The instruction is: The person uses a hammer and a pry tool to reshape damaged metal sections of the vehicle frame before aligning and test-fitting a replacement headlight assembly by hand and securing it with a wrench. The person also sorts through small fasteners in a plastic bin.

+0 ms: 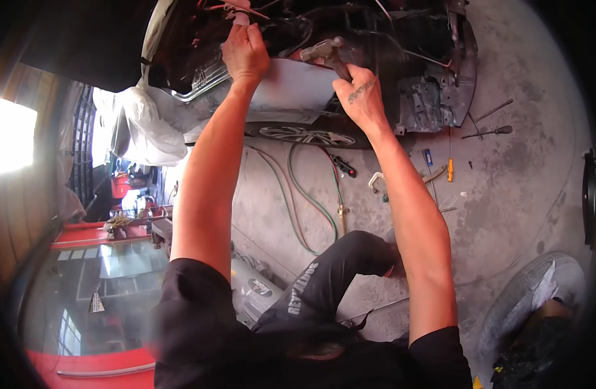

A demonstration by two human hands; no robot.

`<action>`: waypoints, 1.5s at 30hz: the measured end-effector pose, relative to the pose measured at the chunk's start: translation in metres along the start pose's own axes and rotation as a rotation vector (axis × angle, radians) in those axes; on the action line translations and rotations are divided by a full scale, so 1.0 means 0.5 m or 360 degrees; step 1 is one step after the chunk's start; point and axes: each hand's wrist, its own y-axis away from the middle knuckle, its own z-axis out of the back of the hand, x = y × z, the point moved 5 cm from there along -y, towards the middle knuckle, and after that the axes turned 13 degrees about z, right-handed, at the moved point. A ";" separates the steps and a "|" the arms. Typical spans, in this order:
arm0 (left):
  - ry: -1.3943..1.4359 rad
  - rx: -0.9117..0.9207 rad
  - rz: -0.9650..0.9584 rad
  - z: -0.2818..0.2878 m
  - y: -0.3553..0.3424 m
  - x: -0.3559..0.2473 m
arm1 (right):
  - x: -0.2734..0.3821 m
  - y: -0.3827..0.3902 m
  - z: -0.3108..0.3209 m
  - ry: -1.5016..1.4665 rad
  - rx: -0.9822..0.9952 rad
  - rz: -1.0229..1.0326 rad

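Note:
My right hand (361, 97) is wrapped round the dark handle of a hammer (322, 50), whose worn metal head points left over the car's fender (301, 84). The fender is pale grey and sits above a spoked wheel (304, 134). Further left and a little farther off, my left hand (246, 57) is closed at the edge of the open engine bay (291, 23). A pale piece shows just beyond its fingers, but I cannot make out what it is. Between the two hands lies the upper edge of the fender.
Green and red hoses (291, 188) run over the concrete floor. A C-clamp (374, 181), an orange-handled screwdriver (450, 170) and a lug wrench (489, 129) lie to the right. A loose tyre (505, 305) is at lower right, a red vehicle (91, 363) at lower left. White plastic sheeting (146, 129) hangs left.

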 end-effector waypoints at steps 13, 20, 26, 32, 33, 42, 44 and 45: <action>0.0192 0.0063 0.0067 0.020 0.004 -0.023 | 0.011 0.006 0.004 0.0028 0.0010 0.0006; 0.1182 0.0420 0.0606 0.024 0.001 0.039 | 0.043 0.051 0.078 0.0000 -0.0179 -0.0050; 0.0647 0.0735 -0.0103 0.090 0.068 0.068 | 0.045 0.334 0.216 0.0212 -0.0243 -0.0744; 0.0574 0.0753 -0.0067 0.073 0.066 0.057 | 0.129 0.513 0.190 0.0529 -0.0052 -0.1411; 0.0555 0.0781 -0.0048 0.072 0.064 0.057 | 0.146 0.507 0.184 0.0555 -0.0065 -0.1425; 0.0823 0.0850 0.0128 0.086 0.038 0.051 | 0.270 0.228 0.179 0.0140 -0.0003 -0.1134; 0.0807 0.0854 0.0155 0.081 0.039 0.055 | 0.258 0.221 0.207 0.0448 0.0183 -0.1151; 0.0779 0.0842 0.0178 0.080 0.040 0.058 | 0.252 0.220 0.218 0.0452 0.0188 -0.1175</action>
